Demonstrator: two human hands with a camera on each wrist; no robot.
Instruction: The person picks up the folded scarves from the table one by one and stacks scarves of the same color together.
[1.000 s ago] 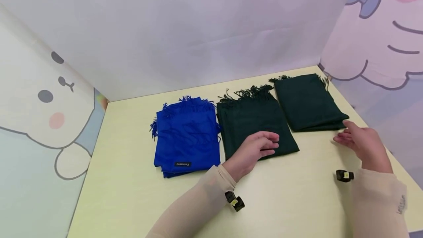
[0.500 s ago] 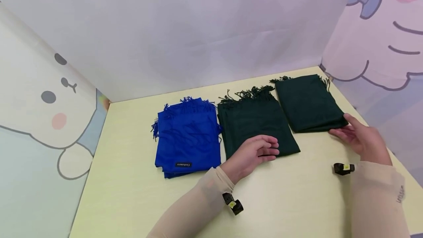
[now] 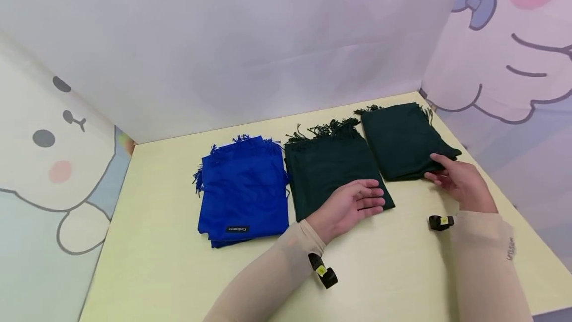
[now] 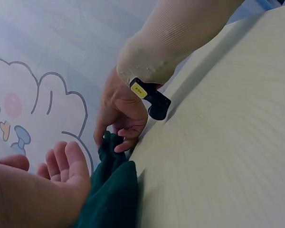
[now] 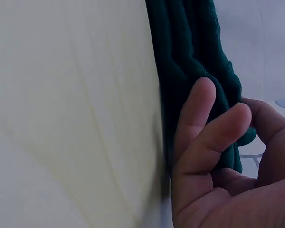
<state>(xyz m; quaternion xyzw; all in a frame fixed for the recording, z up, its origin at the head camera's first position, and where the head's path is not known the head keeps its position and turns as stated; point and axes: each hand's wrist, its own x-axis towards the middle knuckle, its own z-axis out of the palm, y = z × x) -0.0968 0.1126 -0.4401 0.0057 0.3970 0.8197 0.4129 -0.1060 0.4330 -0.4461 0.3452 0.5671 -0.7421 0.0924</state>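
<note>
At the far right of the head view lies a folded dark green scarf (image 3: 397,138), fringed at its back edge. My right hand (image 3: 466,185) pinches its near edge close to the right corner, thumb on top and fingers at the underside. In the right wrist view the layered folds of this scarf (image 5: 192,52) sit between thumb and fingers. A second folded dark green scarf (image 3: 323,168) lies to its left. Over that scarf's near edge, my left hand (image 3: 346,207) is held with relaxed fingers, gripping nothing; the left wrist view shows its palm and fingers (image 4: 69,164) free.
A folded blue scarf (image 3: 243,193) with fringe and a black label (image 3: 238,228) lies left of the green ones. All three are on a pale yellow table (image 3: 156,242). White walls with cartoon animals (image 3: 268,39) stand behind and at both sides.
My right hand has come to the near edge of the right green scarf and taken hold of it, bunching the corner slightly. The left hand has stayed nearly in place, its fingers a little straighter.
</note>
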